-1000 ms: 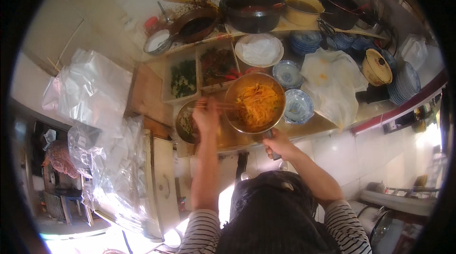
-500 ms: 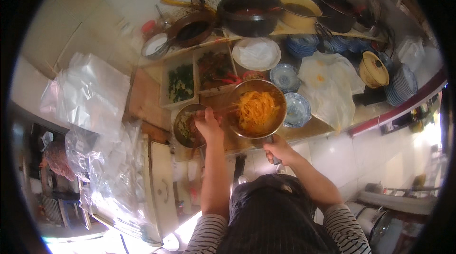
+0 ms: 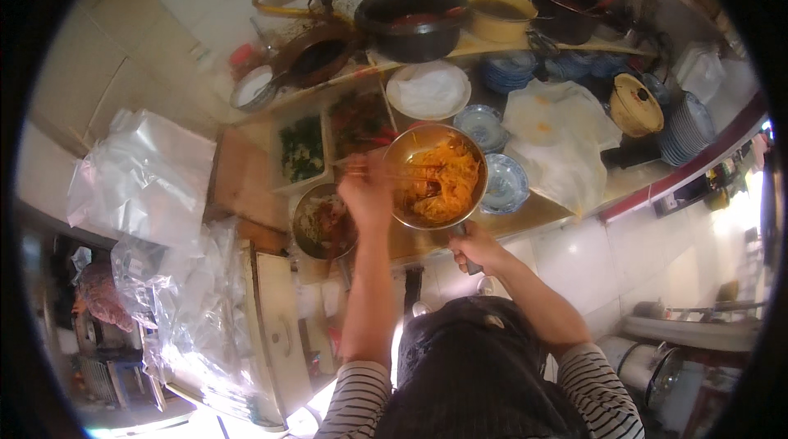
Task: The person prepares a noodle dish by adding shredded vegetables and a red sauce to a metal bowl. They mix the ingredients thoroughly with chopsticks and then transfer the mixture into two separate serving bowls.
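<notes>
Orange shredded food (image 3: pixel 439 180), maybe noodles or grated carrot, fills much of a round metal pan (image 3: pixel 435 176) near the centre of the frame. The right hand (image 3: pixel 476 248) is closed around the pan's dark handle just below the pan and holds it over the wooden counter edge (image 3: pixel 525 213). The left hand (image 3: pixel 365 193) is at the left rim of the pan, fingers curled around what looks like chopsticks (image 3: pixel 390 174) that reach into the orange food; the grip is blurred, so I cannot tell exactly how the sticks are held.

Judging from how things lie, the mixing or lifting of the food is in the middle. The orange strands sit in a heap on the right side of the pan, and the left part of the pan bottom shows bare metal. Just left and below the pan stands a smaller metal bowl (image 3: pixel 322 221) with some pale and reddish food in it, so a part seems already served or prepared there. A blue-patterned bowl (image 3: pixel 505 184) just right of the pan and another one (image 3: pixel 480 125) above it look not yet filled.

In the upper part of the frame are a tray of chopped greens (image 3: pixel 302 150), a white plate (image 3: pixel 428 90) and a black pot (image 3: pixel 414 20).
</notes>
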`<state>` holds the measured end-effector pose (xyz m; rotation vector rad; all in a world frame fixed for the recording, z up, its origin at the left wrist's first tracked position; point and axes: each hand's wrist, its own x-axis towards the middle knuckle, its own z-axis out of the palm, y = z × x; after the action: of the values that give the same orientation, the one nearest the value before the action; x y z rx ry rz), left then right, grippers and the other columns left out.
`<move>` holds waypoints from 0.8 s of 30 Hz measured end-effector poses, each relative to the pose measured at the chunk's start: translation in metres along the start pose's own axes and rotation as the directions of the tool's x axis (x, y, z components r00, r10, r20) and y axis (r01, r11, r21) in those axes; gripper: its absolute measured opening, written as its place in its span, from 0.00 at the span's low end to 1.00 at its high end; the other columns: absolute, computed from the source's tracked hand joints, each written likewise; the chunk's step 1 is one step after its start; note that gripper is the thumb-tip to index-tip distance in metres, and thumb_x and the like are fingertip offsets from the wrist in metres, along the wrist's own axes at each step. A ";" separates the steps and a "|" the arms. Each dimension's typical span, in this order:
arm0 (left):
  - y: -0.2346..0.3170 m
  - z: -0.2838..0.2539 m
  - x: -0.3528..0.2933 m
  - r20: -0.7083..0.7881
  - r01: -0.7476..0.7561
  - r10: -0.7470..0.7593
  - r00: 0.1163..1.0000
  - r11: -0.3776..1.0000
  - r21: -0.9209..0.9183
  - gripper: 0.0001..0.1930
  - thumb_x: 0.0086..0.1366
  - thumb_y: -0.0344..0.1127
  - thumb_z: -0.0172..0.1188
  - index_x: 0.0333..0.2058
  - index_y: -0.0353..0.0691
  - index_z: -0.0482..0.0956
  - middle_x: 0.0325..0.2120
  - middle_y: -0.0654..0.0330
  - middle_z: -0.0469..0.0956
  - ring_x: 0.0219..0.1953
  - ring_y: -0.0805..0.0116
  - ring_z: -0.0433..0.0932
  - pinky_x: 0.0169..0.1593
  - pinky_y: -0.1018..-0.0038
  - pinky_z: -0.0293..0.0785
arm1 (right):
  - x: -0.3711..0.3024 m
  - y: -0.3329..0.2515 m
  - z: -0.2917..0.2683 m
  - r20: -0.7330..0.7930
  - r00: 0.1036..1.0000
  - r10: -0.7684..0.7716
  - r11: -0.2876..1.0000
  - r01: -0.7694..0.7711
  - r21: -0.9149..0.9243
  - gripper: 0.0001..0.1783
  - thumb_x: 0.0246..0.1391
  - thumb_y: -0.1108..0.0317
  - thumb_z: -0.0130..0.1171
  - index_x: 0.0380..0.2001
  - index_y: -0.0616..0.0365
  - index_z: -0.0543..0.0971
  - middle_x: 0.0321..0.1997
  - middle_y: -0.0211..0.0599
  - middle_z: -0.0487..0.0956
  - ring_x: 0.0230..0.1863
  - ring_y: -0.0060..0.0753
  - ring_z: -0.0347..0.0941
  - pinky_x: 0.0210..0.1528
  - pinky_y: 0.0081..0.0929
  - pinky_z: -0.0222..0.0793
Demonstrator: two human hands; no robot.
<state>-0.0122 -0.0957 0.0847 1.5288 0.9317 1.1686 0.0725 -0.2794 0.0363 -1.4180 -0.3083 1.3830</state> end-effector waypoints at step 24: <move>-0.089 0.155 -0.029 0.265 0.534 -0.498 0.826 0.538 -0.652 0.07 0.60 0.24 0.55 0.31 0.41 0.66 0.26 0.61 0.69 0.21 0.72 0.66 0.21 0.75 0.61 | 0.008 0.023 -0.119 -0.519 0.652 -0.553 0.581 -0.145 -0.801 0.20 0.43 0.70 0.53 0.40 0.67 0.63 0.28 0.63 0.75 0.33 0.64 0.73 0.37 0.52 0.69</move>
<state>0.1289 -0.1378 -0.0205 0.5683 0.6966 0.8734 0.1630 -0.3397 -0.0165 -2.4651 -0.5900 0.2665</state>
